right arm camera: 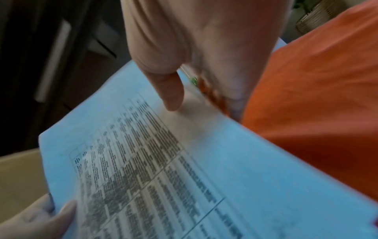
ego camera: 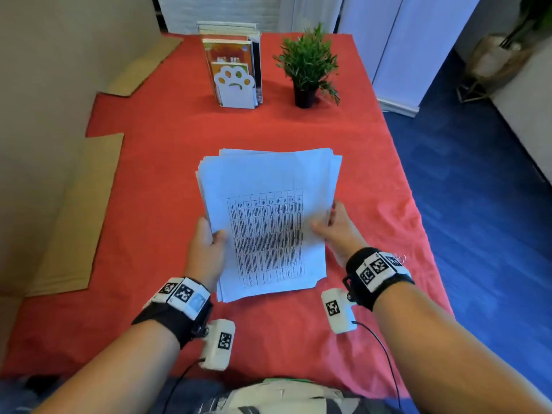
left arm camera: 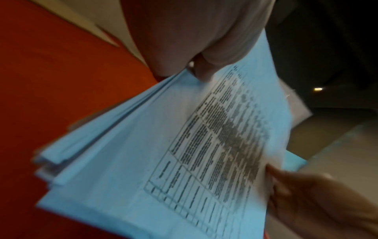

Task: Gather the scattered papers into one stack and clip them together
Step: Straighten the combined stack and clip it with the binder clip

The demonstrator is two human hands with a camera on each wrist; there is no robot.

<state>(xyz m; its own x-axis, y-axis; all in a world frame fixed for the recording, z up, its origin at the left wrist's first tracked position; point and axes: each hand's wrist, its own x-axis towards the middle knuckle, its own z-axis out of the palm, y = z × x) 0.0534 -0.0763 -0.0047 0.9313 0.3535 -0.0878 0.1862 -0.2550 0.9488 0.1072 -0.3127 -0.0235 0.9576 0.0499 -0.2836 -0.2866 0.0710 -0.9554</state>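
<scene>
A stack of white papers [ego camera: 268, 216] with a printed table on the top sheet is held over the red tablecloth [ego camera: 149, 174]; its edges are uneven. My left hand [ego camera: 210, 237] grips the stack's left edge, thumb on top. My right hand [ego camera: 328, 225] grips the right edge, thumb on the top sheet. The left wrist view shows the papers [left arm camera: 163, 153] fanned at the edge under my left thumb [left arm camera: 204, 71]. In the right wrist view my right thumb [right arm camera: 171, 93] presses the papers [right arm camera: 184, 161]. A metal clip [ego camera: 398, 259] shows faintly beside my right wrist band.
A white paw-shaped bookend with books [ego camera: 236, 82] and a small potted plant [ego camera: 307, 67] stand at the far end of the table. Cardboard pieces [ego camera: 74, 216] lie along the left edge. Blue floor [ego camera: 478, 174] lies to the right.
</scene>
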